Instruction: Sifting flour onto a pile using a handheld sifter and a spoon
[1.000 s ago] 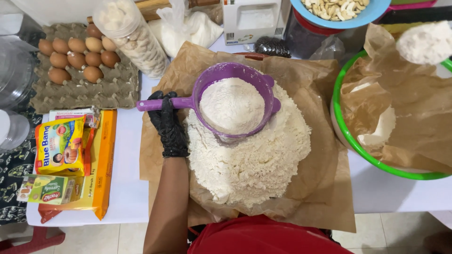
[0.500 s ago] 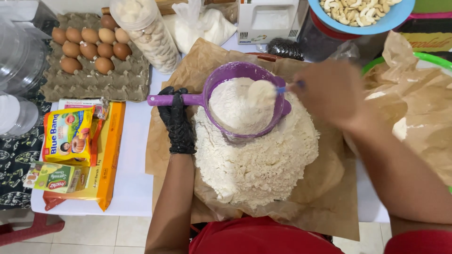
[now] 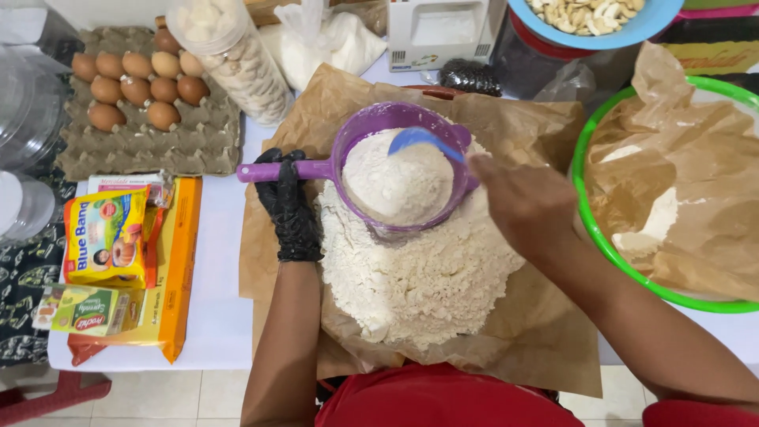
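Observation:
My left hand [image 3: 288, 204], in a black glove, grips the handle of a purple sieve [image 3: 357, 140] heaped with white flour [image 3: 395, 183]. The sieve hangs just over a big mound of sifted flour [image 3: 415, 281] lying on brown paper [image 3: 545, 340]. My right hand [image 3: 518, 202], bare, holds a blue spoon [image 3: 423, 139] whose bowl rests on the flour inside the sieve, near its far rim.
A green basin [image 3: 589, 213] lined with floury brown paper stands at the right. An egg tray [image 3: 138, 134] with several brown eggs, a jar of pale biscuits [image 3: 237, 59], margarine packets [image 3: 107, 233] and an orange box [image 3: 178, 269] fill the left. A blue bowl of cashews [image 3: 593, 16] sits behind.
My right hand has come in from the right with the blue spoon and now rests it on the flour in the sieve. The left hand keeps its hold on the handle.

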